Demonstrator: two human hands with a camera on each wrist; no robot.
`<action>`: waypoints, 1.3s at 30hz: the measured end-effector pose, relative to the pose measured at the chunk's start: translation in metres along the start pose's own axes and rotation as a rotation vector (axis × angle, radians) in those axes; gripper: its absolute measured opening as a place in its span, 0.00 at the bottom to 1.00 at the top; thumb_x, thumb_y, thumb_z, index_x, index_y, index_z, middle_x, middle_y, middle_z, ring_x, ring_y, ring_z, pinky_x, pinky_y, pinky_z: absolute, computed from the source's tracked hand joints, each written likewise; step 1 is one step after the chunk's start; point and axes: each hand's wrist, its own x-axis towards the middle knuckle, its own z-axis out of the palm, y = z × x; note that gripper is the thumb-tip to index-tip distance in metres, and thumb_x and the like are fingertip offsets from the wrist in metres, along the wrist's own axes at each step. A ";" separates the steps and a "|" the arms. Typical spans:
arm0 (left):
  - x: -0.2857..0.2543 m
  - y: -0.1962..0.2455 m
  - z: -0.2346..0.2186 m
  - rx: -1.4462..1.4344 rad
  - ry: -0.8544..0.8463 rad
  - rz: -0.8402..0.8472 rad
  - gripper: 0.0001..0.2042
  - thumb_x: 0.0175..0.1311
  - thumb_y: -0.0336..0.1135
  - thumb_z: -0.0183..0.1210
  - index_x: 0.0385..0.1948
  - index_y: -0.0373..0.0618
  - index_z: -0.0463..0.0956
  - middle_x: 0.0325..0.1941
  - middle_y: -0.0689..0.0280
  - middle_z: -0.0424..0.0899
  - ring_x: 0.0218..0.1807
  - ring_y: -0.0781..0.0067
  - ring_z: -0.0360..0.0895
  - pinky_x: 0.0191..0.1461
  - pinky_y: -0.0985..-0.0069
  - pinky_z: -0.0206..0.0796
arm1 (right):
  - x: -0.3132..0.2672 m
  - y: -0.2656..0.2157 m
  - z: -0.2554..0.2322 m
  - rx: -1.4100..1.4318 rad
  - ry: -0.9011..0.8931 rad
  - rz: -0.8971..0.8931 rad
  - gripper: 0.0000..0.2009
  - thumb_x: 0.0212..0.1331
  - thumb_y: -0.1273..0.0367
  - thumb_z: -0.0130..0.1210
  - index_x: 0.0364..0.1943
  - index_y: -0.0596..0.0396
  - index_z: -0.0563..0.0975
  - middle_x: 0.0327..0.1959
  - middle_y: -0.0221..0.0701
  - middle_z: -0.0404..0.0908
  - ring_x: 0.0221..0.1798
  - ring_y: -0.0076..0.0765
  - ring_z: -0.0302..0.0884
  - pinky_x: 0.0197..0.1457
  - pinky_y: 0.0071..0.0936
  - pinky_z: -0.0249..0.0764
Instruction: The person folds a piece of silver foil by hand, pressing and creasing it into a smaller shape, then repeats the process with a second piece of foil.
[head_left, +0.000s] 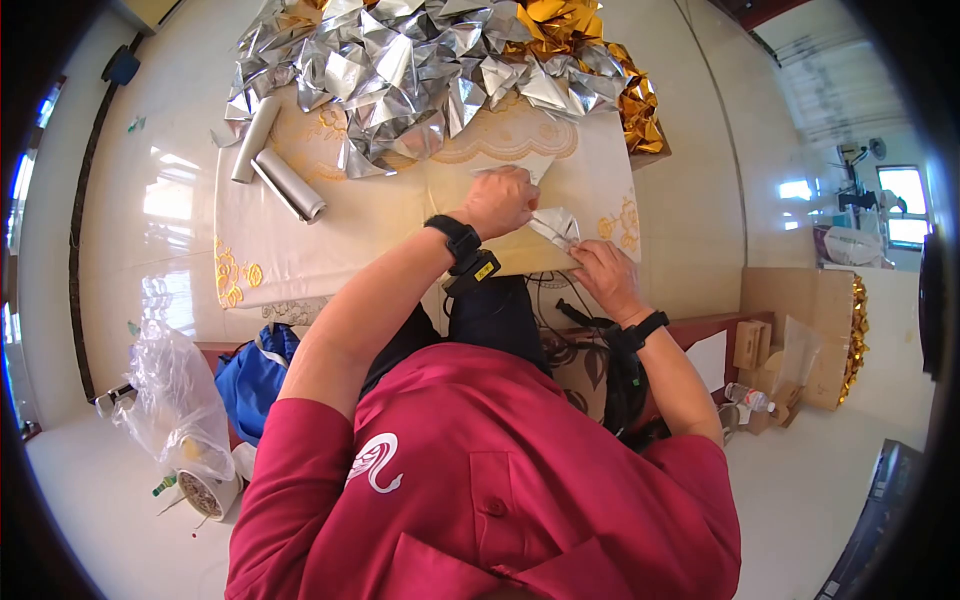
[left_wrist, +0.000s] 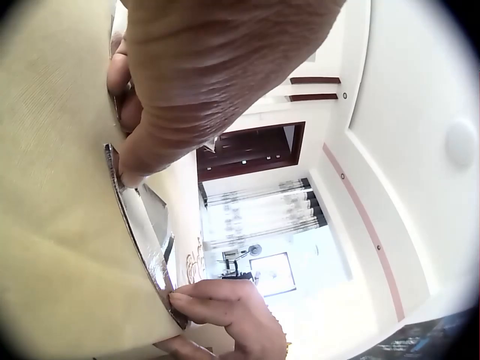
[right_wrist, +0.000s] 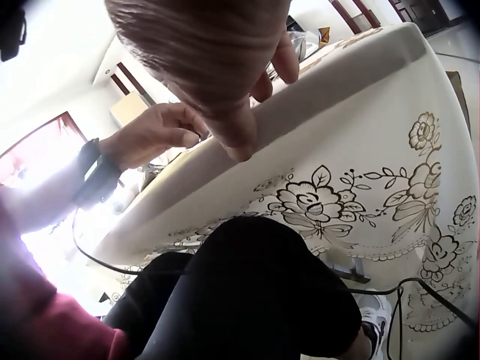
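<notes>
A small piece of folded silver foil paper (head_left: pixel 553 228) lies between the two hands, close over the near right part of the table. The left hand (head_left: pixel 500 203) has its fingers curled and holds the far end of the foil. At the near end, thumb and fingers of the right hand (head_left: pixel 607 278) pinch it. In the left wrist view the foil strip (left_wrist: pixel 142 225) runs from the left thumb (left_wrist: pixel 135 161) to the right fingertips. From the right wrist, the right hand (right_wrist: pixel 217 67) hides the foil at the table edge.
A heap of silver foil pieces (head_left: pixel 400 70) covers the back of the table, with gold foil pieces (head_left: pixel 560 25) beside it. Two silver rolls (head_left: pixel 287 185) lie at left. A patterned tablecloth (head_left: pixel 350 240) hangs over the edge. Cardboard boxes (head_left: pixel 800 300) stand at right.
</notes>
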 end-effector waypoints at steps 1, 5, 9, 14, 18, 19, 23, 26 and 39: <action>0.000 0.000 0.000 -0.002 -0.005 -0.007 0.04 0.47 0.34 0.62 0.25 0.50 0.80 0.33 0.66 0.78 0.43 0.62 0.77 0.48 0.65 0.70 | 0.000 0.002 0.000 0.020 -0.010 0.006 0.20 0.39 0.74 0.67 0.42 0.54 0.77 0.41 0.30 0.76 0.44 0.39 0.76 0.44 0.33 0.75; 0.001 -0.001 0.002 -0.010 0.020 -0.016 0.02 0.48 0.34 0.60 0.24 0.52 0.81 0.31 0.66 0.79 0.40 0.62 0.78 0.45 0.65 0.71 | 0.002 0.008 -0.002 0.079 -0.062 0.025 0.21 0.39 0.74 0.67 0.42 0.52 0.76 0.40 0.30 0.75 0.43 0.40 0.76 0.43 0.33 0.75; 0.004 -0.001 0.003 0.015 -0.016 -0.034 0.03 0.49 0.34 0.59 0.23 0.55 0.82 0.29 0.66 0.79 0.38 0.61 0.79 0.41 0.65 0.71 | 0.002 0.007 -0.004 0.095 -0.095 0.044 0.21 0.41 0.74 0.67 0.44 0.51 0.75 0.39 0.30 0.74 0.43 0.40 0.76 0.42 0.34 0.75; 0.004 -0.001 0.000 0.004 -0.026 -0.014 0.03 0.49 0.34 0.59 0.23 0.55 0.82 0.30 0.66 0.79 0.38 0.61 0.79 0.41 0.65 0.71 | 0.001 0.006 -0.001 0.094 -0.113 0.073 0.20 0.43 0.74 0.66 0.44 0.50 0.75 0.37 0.30 0.73 0.41 0.41 0.76 0.40 0.34 0.75; 0.003 -0.002 0.001 0.003 -0.015 -0.009 0.02 0.49 0.35 0.59 0.21 0.54 0.80 0.30 0.66 0.80 0.37 0.61 0.79 0.41 0.65 0.71 | 0.001 0.005 -0.001 0.094 -0.124 0.084 0.19 0.45 0.74 0.66 0.43 0.50 0.75 0.37 0.30 0.73 0.40 0.41 0.76 0.40 0.34 0.75; 0.004 0.000 0.000 0.005 -0.011 -0.023 0.02 0.49 0.35 0.59 0.21 0.53 0.80 0.30 0.65 0.80 0.37 0.61 0.79 0.41 0.65 0.71 | 0.002 0.006 -0.001 0.093 -0.132 0.081 0.18 0.45 0.74 0.65 0.43 0.50 0.75 0.37 0.30 0.73 0.40 0.41 0.77 0.40 0.34 0.75; 0.004 0.000 0.000 -0.026 -0.019 -0.065 0.03 0.48 0.36 0.59 0.21 0.52 0.79 0.30 0.65 0.80 0.37 0.61 0.79 0.40 0.65 0.71 | 0.006 0.006 -0.007 0.093 -0.161 0.063 0.18 0.46 0.74 0.65 0.44 0.50 0.76 0.37 0.31 0.73 0.40 0.41 0.77 0.40 0.35 0.75; 0.003 0.002 -0.005 -0.056 -0.030 -0.094 0.03 0.49 0.36 0.59 0.22 0.51 0.80 0.30 0.65 0.80 0.37 0.60 0.79 0.40 0.65 0.71 | 0.009 0.006 -0.012 0.111 -0.187 0.067 0.16 0.46 0.75 0.64 0.42 0.50 0.77 0.36 0.31 0.75 0.40 0.40 0.77 0.40 0.34 0.75; 0.000 -0.009 0.007 -0.112 0.063 -0.046 0.05 0.54 0.34 0.56 0.30 0.50 0.81 0.34 0.62 0.82 0.39 0.57 0.80 0.43 0.63 0.72 | 0.039 0.036 -0.039 0.719 0.082 0.570 0.06 0.65 0.70 0.52 0.40 0.58 0.76 0.35 0.27 0.78 0.37 0.21 0.75 0.41 0.23 0.73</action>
